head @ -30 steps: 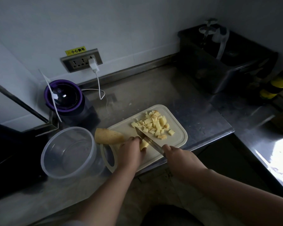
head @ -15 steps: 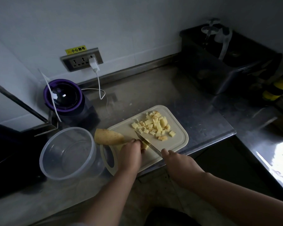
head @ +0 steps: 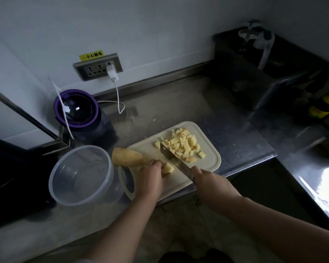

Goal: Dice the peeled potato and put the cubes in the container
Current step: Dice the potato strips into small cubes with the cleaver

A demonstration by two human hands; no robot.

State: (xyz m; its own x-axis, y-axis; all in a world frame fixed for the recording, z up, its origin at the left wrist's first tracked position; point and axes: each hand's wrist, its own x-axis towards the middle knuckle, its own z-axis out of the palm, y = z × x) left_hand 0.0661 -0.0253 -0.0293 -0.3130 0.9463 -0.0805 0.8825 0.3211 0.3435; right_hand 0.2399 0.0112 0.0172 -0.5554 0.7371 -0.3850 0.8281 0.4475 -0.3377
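I see at frame centre the left hand (head: 150, 177) gripping a potato piece (head: 168, 168) on the cutting board (head: 144, 147). The right hand (head: 213, 185) grips the knife (head: 174, 159), its blade touching the cubes (head: 182, 147). The container (head: 95, 188) stands lower left.

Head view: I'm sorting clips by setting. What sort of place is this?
Most likely a kitchen, perhaps a commercial one: a stainless steel counter, a sink with a tap, and a cutting board bearing diced potato.

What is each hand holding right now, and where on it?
The right hand grips the knife by its handle. The left hand pins a potato piece to the cutting board, fingers curled over its left end.
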